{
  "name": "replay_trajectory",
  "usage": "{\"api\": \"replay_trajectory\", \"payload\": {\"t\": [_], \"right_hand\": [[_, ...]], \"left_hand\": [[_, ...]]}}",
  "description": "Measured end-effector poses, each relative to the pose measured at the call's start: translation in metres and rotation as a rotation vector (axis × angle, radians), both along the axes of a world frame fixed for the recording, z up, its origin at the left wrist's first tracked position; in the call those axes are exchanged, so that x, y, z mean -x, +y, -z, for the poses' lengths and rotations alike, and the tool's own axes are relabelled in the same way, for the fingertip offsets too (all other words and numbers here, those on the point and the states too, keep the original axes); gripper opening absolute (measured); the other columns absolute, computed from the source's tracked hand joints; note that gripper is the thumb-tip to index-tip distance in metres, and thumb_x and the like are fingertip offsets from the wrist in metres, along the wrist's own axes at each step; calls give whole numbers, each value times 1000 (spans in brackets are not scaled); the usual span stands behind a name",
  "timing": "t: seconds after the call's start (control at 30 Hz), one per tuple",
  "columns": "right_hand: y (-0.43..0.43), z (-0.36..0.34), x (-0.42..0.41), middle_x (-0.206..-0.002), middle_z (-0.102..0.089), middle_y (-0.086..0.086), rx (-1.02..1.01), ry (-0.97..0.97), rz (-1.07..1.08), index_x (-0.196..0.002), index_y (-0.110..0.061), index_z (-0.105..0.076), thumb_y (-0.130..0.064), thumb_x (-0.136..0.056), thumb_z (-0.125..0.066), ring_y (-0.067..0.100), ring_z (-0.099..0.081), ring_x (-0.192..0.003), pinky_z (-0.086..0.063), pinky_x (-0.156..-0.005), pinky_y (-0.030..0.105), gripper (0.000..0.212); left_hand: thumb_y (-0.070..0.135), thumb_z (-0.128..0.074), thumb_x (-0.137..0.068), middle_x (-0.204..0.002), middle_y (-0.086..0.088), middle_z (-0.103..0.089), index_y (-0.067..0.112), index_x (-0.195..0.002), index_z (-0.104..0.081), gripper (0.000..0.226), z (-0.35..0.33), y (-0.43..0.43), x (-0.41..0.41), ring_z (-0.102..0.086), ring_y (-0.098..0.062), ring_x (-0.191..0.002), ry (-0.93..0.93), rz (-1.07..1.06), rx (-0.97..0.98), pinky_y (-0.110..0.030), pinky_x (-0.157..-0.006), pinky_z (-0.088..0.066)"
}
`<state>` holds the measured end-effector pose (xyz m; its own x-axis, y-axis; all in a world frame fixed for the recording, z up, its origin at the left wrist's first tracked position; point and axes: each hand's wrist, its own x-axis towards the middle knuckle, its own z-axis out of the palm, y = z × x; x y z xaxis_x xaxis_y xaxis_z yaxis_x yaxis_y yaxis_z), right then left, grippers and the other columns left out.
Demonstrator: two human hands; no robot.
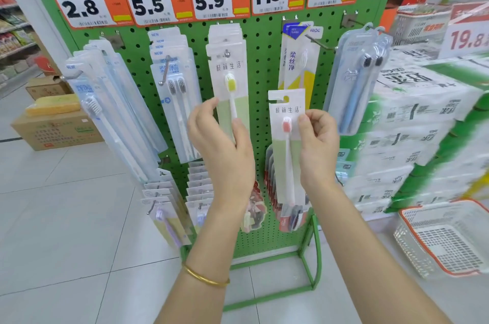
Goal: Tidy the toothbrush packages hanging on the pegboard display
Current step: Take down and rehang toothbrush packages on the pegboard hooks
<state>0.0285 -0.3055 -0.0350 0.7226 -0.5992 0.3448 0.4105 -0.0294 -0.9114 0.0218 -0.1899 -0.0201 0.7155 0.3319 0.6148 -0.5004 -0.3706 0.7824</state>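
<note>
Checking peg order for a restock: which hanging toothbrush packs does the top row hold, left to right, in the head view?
White-brush packs → NEW twin-brush packs → yellow-brush pack → FROG packs → blue twin-brush packs. The pink-brush pack held in the right hand overlaps the FROG column, so it is left out.

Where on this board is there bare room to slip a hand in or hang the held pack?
A bare strip of pegboard runs between the yellow-brush packs and the FROG packs; another lies below the bottom rows. The left side is crowded with fanned, overlapping packs.
</note>
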Motion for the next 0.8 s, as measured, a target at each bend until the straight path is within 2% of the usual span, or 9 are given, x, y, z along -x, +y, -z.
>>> {"api": "replay_trajectory", "payload": {"t": [0.07, 0.17, 0.27, 0.47, 0.57, 0.63, 0.67, 0.73, 0.8], "right_hand": [[-7, 10, 12, -82, -56, -8, -25, 44, -31, -85, -24, -55, -8, -95, -53, -10, -52, -67, -42, -69, 9, 19], [-15, 26, 28, -79, -58, -5, -64, 91, -78, -84, -18, -57, -4, -93, -54, -7, -53, -65, -43, -67, 11, 17], [-23, 42, 41, -78, -60, -4, -78, 181, -102, -85, -14, -60, -6, -92, -57, 1, -54, -67, -44, -67, 16, 12], [-47, 67, 67, -60, -48, -11, -119, 415, -258, -79, -20, -58, -20, -96, -54, 4, -43, -54, -34, -49, 21, 17], [-48, 83, 76, -59, -45, -8, -187, 382, -267, -66, -22, -57, -19, -96, -54, 10, -38, -60, -31, -57, 28, 30], [-48, 88, 77, -67, -54, -4, -313, 337, -255, -68, -20, -60, -15, -97, -52, 14, -46, -69, -38, -67, 28, 30], [-48, 87, 77, -71, -58, 0, -389, 315, -254, -71, -17, -60, -13, -97, -51, 16, -51, -74, -42, -71, 29, 28], [-52, 86, 75, -68, -62, -1, -502, 298, -241, -75, -14, -58, -11, -97, -50, 14, -58, -69, -49, -69, 26, 24], [-57, 84, 71, -61, -62, -6, -573, 298, -212, -76, -12, -56, -9, -97, -50, 9, -59, -60, -50, -60, 23, 23]], "left_hand": [[15, -47, -94, -120, 8, -37, 13, -128, -43, 34, 14, -12, 10, -43, -9, -116, 41, 109, -3, -22, -98, -39], [20, -48, -98, -113, 8, -48, 14, -129, -43, 32, 31, -34, 17, -51, 4, -99, 274, 383, 35, -3, -80, -37], [26, -43, -100, -101, 11, -55, 19, -115, -45, 17, 50, -54, 23, -52, 11, -89, 371, 507, -2, -7, -76, -39], [24, -33, -103, -94, 6, -49, -3, -121, -42, 33, 73, -78, 27, -47, 14, -79, 358, 455, 3, -1, -70, -32], [26, -33, -103, -108, -6, -53, 4, -115, -46, 29, 82, -85, 27, -51, -2, -89, 368, 481, -11, -2, -74, -34], [31, -37, -101, -115, -1, -53, 11, -122, -44, 30, 87, -88, 33, -52, -3, -98, 365, 514, -43, -4, -81, -36], [36, -39, -98, -122, 0, -52, 12, -129, -41, 39, 91, -89, 34, -51, -4, -107, 346, 524, -84, -9, -88, -38], [42, -40, -93, -137, 0, -46, 14, -142, -29, 57, 102, -89, 38, -46, -14, -124, 327, 537, -220, -26, -100, -40], [41, -43, -93, -148, -1, -36, 17, -148, -17, 66, 109, -87, 45, -39, -18, -133, 377, 559, -341, -35, -106, -38]]}}
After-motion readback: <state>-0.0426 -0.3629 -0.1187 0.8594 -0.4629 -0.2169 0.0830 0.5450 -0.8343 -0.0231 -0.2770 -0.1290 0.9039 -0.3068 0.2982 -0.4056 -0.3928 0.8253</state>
